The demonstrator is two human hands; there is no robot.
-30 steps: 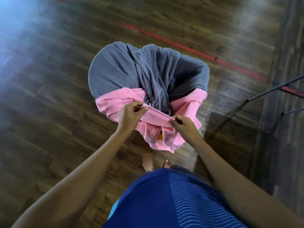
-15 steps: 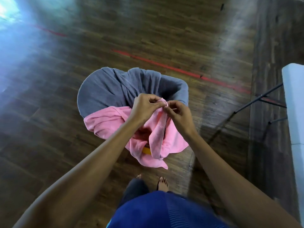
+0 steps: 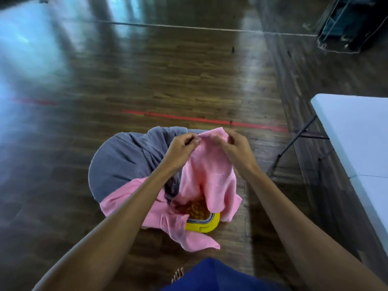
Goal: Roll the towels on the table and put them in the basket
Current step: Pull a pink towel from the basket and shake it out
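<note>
A yellow basket (image 3: 204,224) stands on the wooden floor in front of me, mostly covered by cloth. A grey towel (image 3: 123,162) drapes over its far left side. A pink towel (image 3: 210,175) hangs out of the basket, lifted by its top edge. My left hand (image 3: 182,148) pinches that edge at the left, and my right hand (image 3: 236,145) pinches it at the right, both above the basket. The towel's lower part trails over the near rim and onto the floor. The basket's woven inside shows under the pink cloth.
A white folding table (image 3: 357,133) stands at the right, its dark legs (image 3: 294,145) reaching toward the basket. A red line (image 3: 210,120) crosses the floor behind the basket. A dark wire-framed object (image 3: 348,24) sits far right. My bare foot (image 3: 178,274) is near the basket.
Both hands have raised the pink towel's edge higher and spread it apart. More of the yellow basket's rim and inside is uncovered. The view has tilted up, showing the table.
</note>
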